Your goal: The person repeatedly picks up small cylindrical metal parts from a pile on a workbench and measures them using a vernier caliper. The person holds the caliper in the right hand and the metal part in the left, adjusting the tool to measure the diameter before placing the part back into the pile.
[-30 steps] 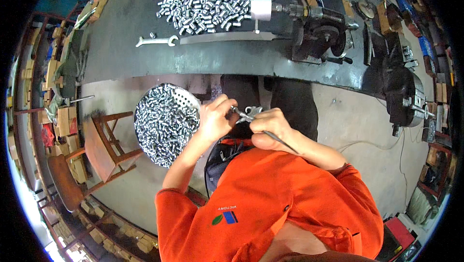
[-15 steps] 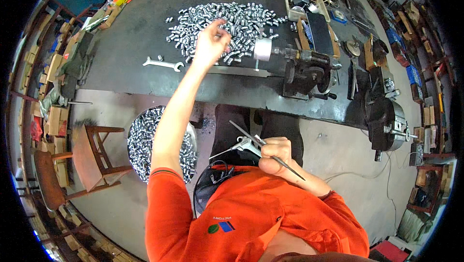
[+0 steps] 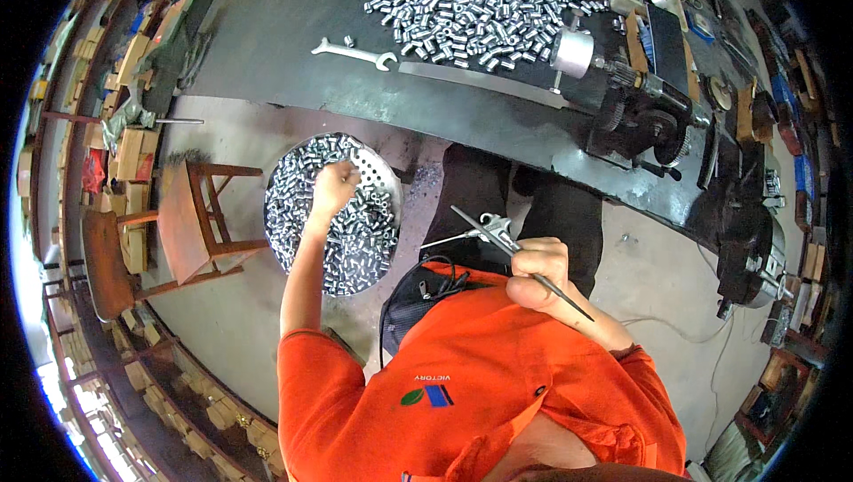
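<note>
My left hand (image 3: 336, 189) is over a round perforated metal basin (image 3: 375, 167) heaped with small shiny metal sleeves (image 3: 306, 215). Its fingers look curled together; whatever they hold, if anything, is hidden and slightly blurred. Before my waist, my right hand (image 3: 538, 274) is closed around a slim dark file (image 3: 569, 302), slanting across the fist with both ends sticking out. A silver air blow gun (image 3: 496, 226) with a thin nozzle pointing left lies against the same fist; whether the fingers also grip it is unclear.
On the dark workbench (image 3: 267, 64) lies a large pile of metal sleeves (image 3: 471, 7), with an open-ended wrench (image 3: 355, 54) in front. A geared bench fixture (image 3: 644, 118) stands to its right. A wooden chair (image 3: 191, 224) is left of the basin; shelves line both sides.
My left hand has moved from the pile on the bench down to the basin. My right hand keeps its hold on the file. The view has turned down and leftward.
</note>
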{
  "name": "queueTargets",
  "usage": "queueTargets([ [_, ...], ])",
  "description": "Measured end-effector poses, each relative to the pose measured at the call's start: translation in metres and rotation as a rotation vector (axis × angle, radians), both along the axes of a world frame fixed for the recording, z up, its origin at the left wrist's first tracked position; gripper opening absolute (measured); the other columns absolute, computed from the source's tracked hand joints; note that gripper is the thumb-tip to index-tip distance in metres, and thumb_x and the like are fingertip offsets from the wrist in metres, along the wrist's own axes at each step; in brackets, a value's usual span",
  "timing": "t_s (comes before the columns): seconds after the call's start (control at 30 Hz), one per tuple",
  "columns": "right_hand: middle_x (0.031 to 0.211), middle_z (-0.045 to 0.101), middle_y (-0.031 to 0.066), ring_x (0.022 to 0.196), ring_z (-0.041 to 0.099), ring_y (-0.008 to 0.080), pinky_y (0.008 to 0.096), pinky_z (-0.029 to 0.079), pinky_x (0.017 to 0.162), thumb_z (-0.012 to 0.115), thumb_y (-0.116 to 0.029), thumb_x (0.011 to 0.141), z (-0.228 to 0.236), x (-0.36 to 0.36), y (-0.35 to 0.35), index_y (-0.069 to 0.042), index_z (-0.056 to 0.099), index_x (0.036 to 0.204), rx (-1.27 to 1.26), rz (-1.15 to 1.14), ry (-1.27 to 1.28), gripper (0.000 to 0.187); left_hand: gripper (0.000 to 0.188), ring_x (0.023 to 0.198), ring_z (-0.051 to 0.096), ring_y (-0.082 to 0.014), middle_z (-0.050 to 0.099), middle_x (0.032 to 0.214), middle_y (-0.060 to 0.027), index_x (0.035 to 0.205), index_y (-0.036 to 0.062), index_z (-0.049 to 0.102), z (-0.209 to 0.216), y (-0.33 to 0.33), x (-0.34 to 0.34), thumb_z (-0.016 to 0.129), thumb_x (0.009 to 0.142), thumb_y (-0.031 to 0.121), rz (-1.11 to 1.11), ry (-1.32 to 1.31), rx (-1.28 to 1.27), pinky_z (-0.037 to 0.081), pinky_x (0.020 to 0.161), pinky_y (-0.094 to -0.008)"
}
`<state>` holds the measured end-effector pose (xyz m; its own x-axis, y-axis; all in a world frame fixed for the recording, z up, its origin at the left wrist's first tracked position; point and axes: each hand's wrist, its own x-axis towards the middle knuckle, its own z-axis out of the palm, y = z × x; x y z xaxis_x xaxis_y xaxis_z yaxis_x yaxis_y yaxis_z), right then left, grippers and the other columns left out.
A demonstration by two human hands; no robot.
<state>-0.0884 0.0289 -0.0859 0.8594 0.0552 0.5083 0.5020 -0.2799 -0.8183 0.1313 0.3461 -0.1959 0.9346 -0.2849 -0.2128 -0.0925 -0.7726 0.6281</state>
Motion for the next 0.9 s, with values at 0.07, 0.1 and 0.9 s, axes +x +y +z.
queueTargets([
  [0.07,0.046,0.027,0.0065,0.035,0.031,0.023,0.0328,0.024,0.036,0.056,-0.007,0.053,0.004,0.0,0.002,-0.007,0.03,0.049,-0.007,0.006,0.035,0.026,0.019,0.072,0.063,-0.031,0.064,0.073,-0.0165,0.087,0.0085,0.066,-0.059,0.019,-0.006,0.062,0.071,0.017,-0.049,-0.096,0.166,0.05,0.068,-0.0389],
  [0.1,0.046,0.027,0.0066,0.035,0.031,0.0231,0.0328,0.024,0.036,0.056,-0.007,0.053,0.004,0.0,0.001,-0.007,0.03,0.049,-0.006,0.005,0.047,0.026,0.02,0.076,0.063,-0.0323,0.065,0.075,-0.0163,0.089,0.0107,0.067,-0.067,0.018,-0.008,0.063,0.071,0.018,-0.063,-0.134,0.187,0.05,0.07,-0.0403],
  [0.9,0.049,0.036,0.0105,0.043,0.043,0.0285,0.0375,0.031,0.042,0.058,-0.005,0.06,0.0,0.013,0.004,-0.004,0.035,0.053,-0.078,0.143,0.198,0.024,0.025,0.083,0.063,-0.0221,0.064,0.092,-0.0139,0.103,-0.0062,0.056,0.091,-0.115,-0.083,0.061,0.08,0.001,-0.328,0.716,-0.896,0.052,0.075,-0.0326],
])
